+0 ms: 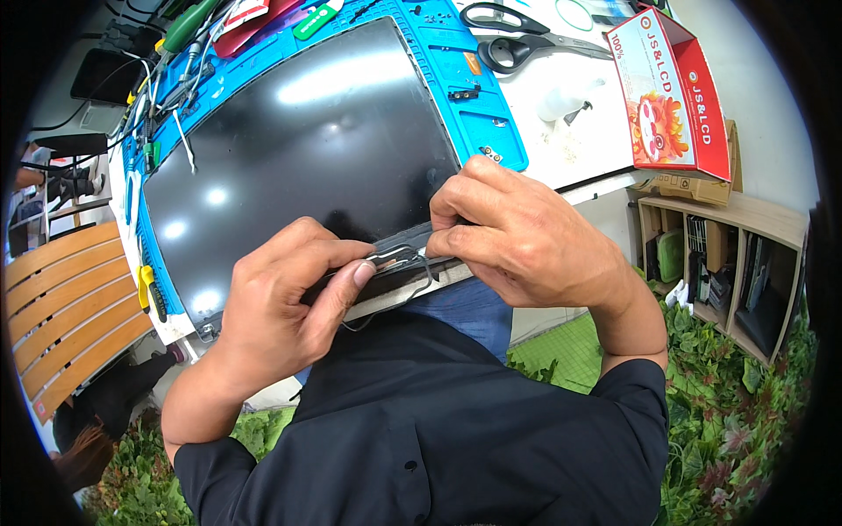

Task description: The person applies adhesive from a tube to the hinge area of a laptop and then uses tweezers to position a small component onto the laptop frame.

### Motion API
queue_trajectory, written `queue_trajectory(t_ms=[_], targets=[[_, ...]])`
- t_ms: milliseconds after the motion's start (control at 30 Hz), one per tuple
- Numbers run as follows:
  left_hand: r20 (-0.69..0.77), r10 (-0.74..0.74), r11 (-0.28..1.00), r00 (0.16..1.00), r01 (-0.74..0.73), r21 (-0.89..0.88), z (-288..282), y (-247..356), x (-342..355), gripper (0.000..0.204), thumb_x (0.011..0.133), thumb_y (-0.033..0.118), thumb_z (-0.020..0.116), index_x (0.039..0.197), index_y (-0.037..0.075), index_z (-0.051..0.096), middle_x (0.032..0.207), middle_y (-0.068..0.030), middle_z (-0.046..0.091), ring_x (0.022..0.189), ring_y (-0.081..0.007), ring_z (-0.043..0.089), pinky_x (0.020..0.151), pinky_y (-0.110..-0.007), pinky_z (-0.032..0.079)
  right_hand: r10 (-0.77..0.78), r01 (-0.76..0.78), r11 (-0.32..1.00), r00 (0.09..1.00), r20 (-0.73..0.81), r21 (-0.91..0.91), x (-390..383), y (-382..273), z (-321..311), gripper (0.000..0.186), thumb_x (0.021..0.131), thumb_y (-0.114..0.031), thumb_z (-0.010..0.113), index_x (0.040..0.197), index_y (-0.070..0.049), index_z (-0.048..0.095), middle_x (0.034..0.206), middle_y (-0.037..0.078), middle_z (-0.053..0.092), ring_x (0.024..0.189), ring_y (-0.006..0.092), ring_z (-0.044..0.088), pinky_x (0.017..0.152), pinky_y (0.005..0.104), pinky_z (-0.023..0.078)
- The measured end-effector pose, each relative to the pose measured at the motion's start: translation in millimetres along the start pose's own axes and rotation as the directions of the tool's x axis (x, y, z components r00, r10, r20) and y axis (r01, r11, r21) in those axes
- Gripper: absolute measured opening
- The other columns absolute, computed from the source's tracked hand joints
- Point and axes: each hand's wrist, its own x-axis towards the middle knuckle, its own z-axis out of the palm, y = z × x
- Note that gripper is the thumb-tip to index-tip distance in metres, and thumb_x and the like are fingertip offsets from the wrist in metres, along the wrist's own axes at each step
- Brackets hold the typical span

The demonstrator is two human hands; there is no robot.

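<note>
White bench [526, 98] is biggest, w/ a blue mat [469, 114] over its middle & left, prob. to cushion parts & sort small bits in the molded trays. On it the black screen panel [307, 131] lies glossy side up, long lower side along the bench's near edge, prob. b/c that puts the wiring w/in easy reach. Red-&-white box [671, 105] stands at the bench's right edge, apart from the work. L hand [281, 298]: thumb & index pinched on a dark strip [395, 254] at the near edge, seemingly to steady it. R hand [517, 232]: fingertips closed on a pale bit [422, 252] at the strip's R end, too small to ID; a fingertip grip suits fine work. Scissors [542, 39] lie toward the far edge, R of the mat, prob. parked there. Thin dark cable [431, 279] loops slack from the R fingertips, below the near edge, toward the L hand.
</note>
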Motion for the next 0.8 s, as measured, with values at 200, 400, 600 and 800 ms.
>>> queue_trajectory(t_ms=[200,400,600,800], targets=[[-0.079,0.021,1.0,0.997,-0.021,-0.002,-8,-6,-2,0.009,0.099,0.002,0.084,0.107,-0.001,0.084,0.087,-0.0103,0.073,0.073,-0.0199,0.067,0.065,-0.033,0.05,0.017,-0.014,0.999,0.998,-0.058,0.038,-3,1,1,0.023,0.078,0.002,0.08,0.099,-0.004,0.075,0.108,0.008,0.061,0.102,0.0301,0.061,0.084,0.0422,0.055],[-0.114,0.021,1.0,0.993,-0.021,0.001,-16,-6,-3,0.011,0.099,0.004,0.083,0.109,-0.002,0.084,0.086,-0.0103,0.073,0.075,-0.0183,0.066,0.066,-0.032,0.048,0.061,-0.05,0.995,0.991,-0.119,0.086,-5,-2,-3,0.03,0.074,0.002,0.088,0.099,-0.005,0.073,0.107,0.008,0.061,0.099,0.0301,0.061,0.083,0.0423,0.054],[-0.115,0.019,1.0,0.993,-0.019,0.0,-19,-4,-2,0.011,0.1,0.003,0.083,0.109,-0.003,0.084,0.087,-0.0092,0.074,0.075,-0.0166,0.064,0.065,-0.031,0.046,0.104,-0.093,0.992,0.986,-0.127,0.086,-11,-7,-10,0.035,0.073,0.001,0.091,0.104,-0.007,0.075,0.109,0.008,0.062,0.102,0.0299,0.063,0.085,0.0415,0.055],[-0.1,0.024,1.0,0.995,-0.025,-0.009,-19,-4,-1,0.011,0.102,0.005,0.082,0.11,-0.002,0.084,0.088,-0.0091,0.074,0.075,-0.0163,0.065,0.066,-0.03,0.047,0.125,-0.109,0.99,0.971,-0.202,0.086,-16,-7,-8,0.041,0.069,0.001,0.093,0.106,-0.01,0.081,0.106,0.007,0.064,0.093,0.0273,0.063,0.078,0.0402,0.052]])
